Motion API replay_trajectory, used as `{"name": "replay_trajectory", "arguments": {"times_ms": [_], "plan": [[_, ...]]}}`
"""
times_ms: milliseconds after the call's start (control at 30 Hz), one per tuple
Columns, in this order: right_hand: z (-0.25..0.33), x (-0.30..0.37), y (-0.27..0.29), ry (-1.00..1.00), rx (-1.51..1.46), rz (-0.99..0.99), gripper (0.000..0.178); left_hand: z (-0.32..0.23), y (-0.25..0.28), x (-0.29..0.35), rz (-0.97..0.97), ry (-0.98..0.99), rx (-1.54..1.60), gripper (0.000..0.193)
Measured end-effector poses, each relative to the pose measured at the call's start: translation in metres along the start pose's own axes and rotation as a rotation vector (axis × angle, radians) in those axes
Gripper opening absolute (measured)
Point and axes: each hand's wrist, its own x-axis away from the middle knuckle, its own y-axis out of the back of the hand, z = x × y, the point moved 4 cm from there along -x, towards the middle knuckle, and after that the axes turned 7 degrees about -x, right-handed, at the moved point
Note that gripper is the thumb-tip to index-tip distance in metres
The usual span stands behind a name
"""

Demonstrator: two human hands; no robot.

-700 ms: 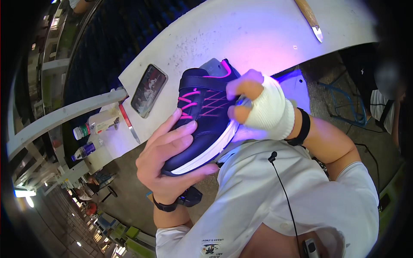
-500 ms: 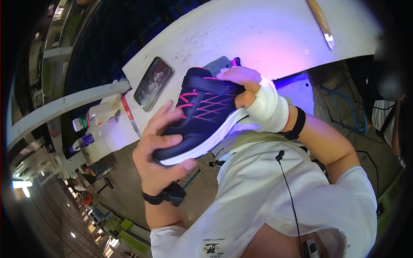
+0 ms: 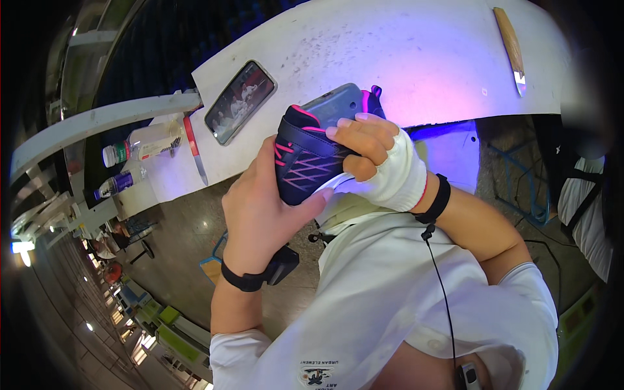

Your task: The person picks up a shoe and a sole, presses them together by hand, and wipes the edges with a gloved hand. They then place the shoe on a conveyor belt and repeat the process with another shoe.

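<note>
A dark shoe [image 3: 311,168] with a strap, pink laces and pink crossing lines is held up in both my hands over the table's near edge. A grey block [image 3: 331,107], which looks like a shoe last, fills its opening. My left hand [image 3: 259,194] is closed around the toe end, thumb along the near side by the sole, hiding the toe. My right hand [image 3: 383,156], in a white fingerless glove, grips the side toward the heel, fingers curled at the collar. Much of the pale sole is hidden behind my hands.
On the white table [image 3: 312,49] lie a lit phone [image 3: 240,102] and a wooden-handled knife [image 3: 510,45]. A red-handled blade [image 3: 194,149] lies by the left edge, beside two plastic bottles [image 3: 151,142] [image 3: 120,183]. Purple light falls on the tabletop. A blue metal frame [image 3: 530,188] stands at right.
My left hand has shifted from a spread hold at the toe to wrapping the front of the shoe. The shoe has turned, showing more of the grey block and less of the toe and sole.
</note>
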Motion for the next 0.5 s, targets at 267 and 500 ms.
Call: {"name": "replay_trajectory", "arguments": {"times_ms": [267, 500], "plan": [[0.002, -0.001, 0.053, -0.339, -0.158, -0.083, 0.053, -0.022, 0.065, 0.005, 0.103, -0.425, 0.505, 0.086], [0.036, -0.054, 0.153, -0.357, -0.364, 0.141, 0.068, -0.071, -0.067, 0.005, -0.385, -0.598, 0.539, 0.065]]}}
